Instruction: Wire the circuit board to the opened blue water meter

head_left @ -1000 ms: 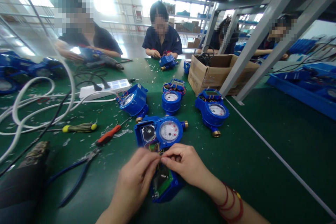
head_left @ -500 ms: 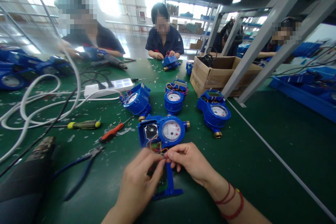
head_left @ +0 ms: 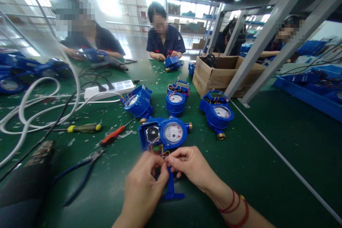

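Note:
A blue water meter (head_left: pixel 166 144) with a round white dial lies in front of me, its side box uncovered. Thin red and yellow wires (head_left: pixel 157 149) run from that box to my fingertips. My left hand (head_left: pixel 143 185) is closed in a pinch at the wires. Meeting it fingertip to fingertip, my right hand (head_left: pixel 191 167) also pinches there; the exact wire ends are hidden by the fingers. Below my hands lies a blue plastic frame (head_left: pixel 171 188), partly covered by them.
More water meters (head_left: pixel 137 102) stand behind. Pliers (head_left: pixel 82 180), an orange-handled screwdriver (head_left: pixel 113 135), a yellow-tipped screwdriver (head_left: pixel 85 128) and a black heat gun (head_left: pixel 26 188) lie left. A power strip (head_left: pixel 109 89), a cardboard box (head_left: pixel 208 80) and metal posts (head_left: pixel 256 42) stand farther off. Co-workers sit opposite.
My two hands stay pinched together at the wires, with the left fingers slightly shifted. The whole view has moved a little; the meters and tools keep their places.

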Demonstrator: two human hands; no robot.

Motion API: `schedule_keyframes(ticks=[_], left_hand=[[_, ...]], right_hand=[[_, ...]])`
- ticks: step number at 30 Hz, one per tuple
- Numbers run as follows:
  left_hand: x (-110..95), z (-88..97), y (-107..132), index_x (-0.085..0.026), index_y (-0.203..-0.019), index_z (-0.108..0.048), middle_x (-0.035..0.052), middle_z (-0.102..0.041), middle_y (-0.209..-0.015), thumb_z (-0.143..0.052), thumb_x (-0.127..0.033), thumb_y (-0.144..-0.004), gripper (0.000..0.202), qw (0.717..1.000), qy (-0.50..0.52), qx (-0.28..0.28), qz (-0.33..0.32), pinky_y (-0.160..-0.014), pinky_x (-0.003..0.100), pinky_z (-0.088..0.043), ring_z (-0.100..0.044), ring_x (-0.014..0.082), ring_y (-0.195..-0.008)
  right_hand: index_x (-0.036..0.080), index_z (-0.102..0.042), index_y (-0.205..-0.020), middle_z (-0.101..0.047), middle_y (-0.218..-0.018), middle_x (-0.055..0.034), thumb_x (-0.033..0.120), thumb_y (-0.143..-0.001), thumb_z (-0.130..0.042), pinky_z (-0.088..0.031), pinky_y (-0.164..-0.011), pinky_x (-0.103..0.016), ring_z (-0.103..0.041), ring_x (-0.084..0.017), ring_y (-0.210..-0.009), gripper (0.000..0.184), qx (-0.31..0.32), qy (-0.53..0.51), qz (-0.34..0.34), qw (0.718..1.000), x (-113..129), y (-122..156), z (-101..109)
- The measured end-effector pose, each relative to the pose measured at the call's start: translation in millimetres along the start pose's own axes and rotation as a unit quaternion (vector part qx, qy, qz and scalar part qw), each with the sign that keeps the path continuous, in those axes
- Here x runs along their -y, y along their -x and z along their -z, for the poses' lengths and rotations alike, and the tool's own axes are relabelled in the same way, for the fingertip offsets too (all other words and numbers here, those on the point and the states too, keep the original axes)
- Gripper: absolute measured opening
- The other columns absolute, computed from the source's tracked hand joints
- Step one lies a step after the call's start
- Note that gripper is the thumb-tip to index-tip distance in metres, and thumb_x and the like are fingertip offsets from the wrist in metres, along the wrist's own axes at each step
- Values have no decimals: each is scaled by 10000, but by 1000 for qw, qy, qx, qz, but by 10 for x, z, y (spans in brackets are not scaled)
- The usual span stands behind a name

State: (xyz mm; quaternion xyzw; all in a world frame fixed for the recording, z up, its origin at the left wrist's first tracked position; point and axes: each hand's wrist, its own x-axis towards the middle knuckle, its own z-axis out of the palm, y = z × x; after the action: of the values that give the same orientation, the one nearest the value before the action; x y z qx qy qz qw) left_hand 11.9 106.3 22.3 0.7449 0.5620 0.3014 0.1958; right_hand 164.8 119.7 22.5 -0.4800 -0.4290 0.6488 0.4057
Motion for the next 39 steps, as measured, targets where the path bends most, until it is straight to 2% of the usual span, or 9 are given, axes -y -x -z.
schedule_keyframes(ticks=[7, 13, 17, 21, 31, 36, 39], left_hand=[[31, 30, -10, -193, -662, -523, -21, -490, -661, -503, -288, -809, 176, 999, 25, 23, 35, -541, 245, -372, -478, 118, -572], [-22, 70, -9, -215, -833, -597, -5, -542, -764, -491, -373, -837, 191, 994, 67, 72, 44, -583, 258, -397, -507, 132, -637], [-8, 68, -17, -215, -819, -609, -6, -551, -754, -480, -374, -843, 207, 989, 97, 97, 55, -580, 250, -399, -508, 127, -628], [47, 58, -37, -206, -782, -613, -13, -535, -698, -503, -385, -824, 214, 984, 112, 110, 80, -562, 239, -394, -495, 123, -600], [23, 57, -52, -189, -698, -569, -11, -525, -680, -485, -326, -817, 200, 987, 102, 100, 69, -570, 236, -397, -491, 123, -603], [58, 71, -36, -197, -700, -549, -21, -533, -670, -494, -314, -811, 171, 995, 61, 54, 57, -547, 227, -398, -495, 117, -576], [124, 130, -42, -204, -714, -543, -35, -533, -620, -482, -376, -829, 215, 997, 37, 0, 73, -510, 214, -397, -504, 114, -540]], right_hand=[[105, -684, -744, -668, -710, -49, 362, -681, -693, -453, -435, -174, -581, -101, -560, 265, 1, 6, 7, 1000, -15, -6, 16], [112, -712, -748, -613, -603, -5, 345, -689, -699, -412, -412, -166, -497, -59, -461, 240, 8, 32, 19, 999, 24, 17, 18], [128, -721, -751, -603, -625, 4, 297, -726, -674, -361, -388, -159, -452, -38, -423, 177, 8, 56, 42, 998, 21, 27, 32], [129, -716, -766, -592, -586, 13, 305, -730, -680, -333, -373, -153, -430, -34, -409, 183, 19, 29, 37, 999, -35, 25, 41], [129, -694, -750, -593, -602, 8, 334, -690, -713, -343, -360, -130, -456, -53, -470, 214, 20, -23, 7, 1000, -66, -7, 29], [117, -680, -747, -573, -580, 16, 334, -707, -697, -346, -374, -129, -450, -46, -459, 221, 9, -16, 4, 1000, -34, -9, 52], [109, -685, -792, -590, -611, 6, 337, -730, -672, -380, -409, -142, -455, -44, -463, 236, 5, 21, 11, 1000, 2, -8, 74]])
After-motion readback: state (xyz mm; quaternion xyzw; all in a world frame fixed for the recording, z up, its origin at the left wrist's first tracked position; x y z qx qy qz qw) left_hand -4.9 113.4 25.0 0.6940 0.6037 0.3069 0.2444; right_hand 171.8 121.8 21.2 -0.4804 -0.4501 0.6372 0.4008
